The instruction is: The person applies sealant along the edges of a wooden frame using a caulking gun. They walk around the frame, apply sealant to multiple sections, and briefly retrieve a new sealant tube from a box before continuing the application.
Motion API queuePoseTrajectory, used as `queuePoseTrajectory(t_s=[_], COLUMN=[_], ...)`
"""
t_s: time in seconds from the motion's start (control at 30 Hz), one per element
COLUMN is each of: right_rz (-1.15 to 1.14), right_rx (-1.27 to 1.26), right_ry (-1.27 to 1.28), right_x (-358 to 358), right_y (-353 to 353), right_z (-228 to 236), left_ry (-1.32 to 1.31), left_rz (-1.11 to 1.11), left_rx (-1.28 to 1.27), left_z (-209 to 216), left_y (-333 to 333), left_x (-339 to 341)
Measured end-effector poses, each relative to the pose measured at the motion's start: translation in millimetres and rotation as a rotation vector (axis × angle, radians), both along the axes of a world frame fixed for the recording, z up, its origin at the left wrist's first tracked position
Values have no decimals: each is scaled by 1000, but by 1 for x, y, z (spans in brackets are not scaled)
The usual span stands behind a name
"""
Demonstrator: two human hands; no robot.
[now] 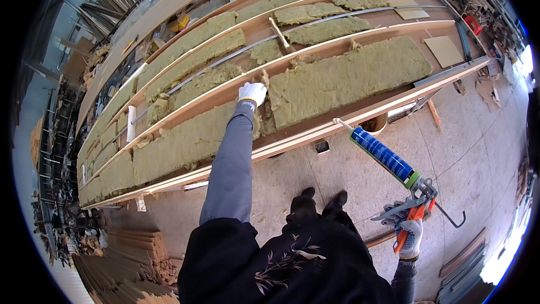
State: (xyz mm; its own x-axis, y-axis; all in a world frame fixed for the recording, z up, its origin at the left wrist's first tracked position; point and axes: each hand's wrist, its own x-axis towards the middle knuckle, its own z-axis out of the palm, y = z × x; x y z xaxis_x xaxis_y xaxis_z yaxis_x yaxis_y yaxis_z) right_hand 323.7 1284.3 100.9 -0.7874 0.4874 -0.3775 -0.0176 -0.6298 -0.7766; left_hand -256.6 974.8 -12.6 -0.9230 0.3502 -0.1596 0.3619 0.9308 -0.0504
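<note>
My right hand (412,237), in a patterned work glove, grips the orange handle of a caulking gun (417,197). A blue cartridge (382,153) sits in it, its pale nozzle pointing up and left towards the front rail of a wooden frame (315,135). My left hand (253,93), white-gloved, reaches into this frame with fingers curled. It is at a gap between two slabs of yellowish mineral wool (349,83), against a wooden slat. A small tuft of wool shows beside the fingers; what they hold, if anything, is hidden.
Further rows of mineral wool lie between long wooden slats. Thin board pieces (443,50) lie at the frame's right end. A bucket (374,124) stands under the front rail. Stacked brown profiles (135,253) lie at lower left, metal lengths (464,273) at lower right.
</note>
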Motion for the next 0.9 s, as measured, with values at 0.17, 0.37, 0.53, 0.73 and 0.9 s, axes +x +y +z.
queuePoseTrajectory(t_s=[0.17, 0.37, 0.53, 0.73, 0.9], right_rz=[33, 12, 46, 113, 127], right_rx=[-11, -24, -64, -45, -19], right_ry=[23, 64, 84, 70, 80], right_x=[1, 1, 4, 0, 4], right_y=[1, 10, 18, 36, 49], right_z=[3, -4, -5, -5, -16], left_ry=[364, 349, 30, -750, -981], left_rz=[64, 304, 429, 517, 630], left_rx=[179, 1036, 1596, 2186, 2305], left_z=[33, 83, 62, 38, 34], left_y=[-11, 7, 47, 95, 98], left_x=[36, 133, 227, 292, 311])
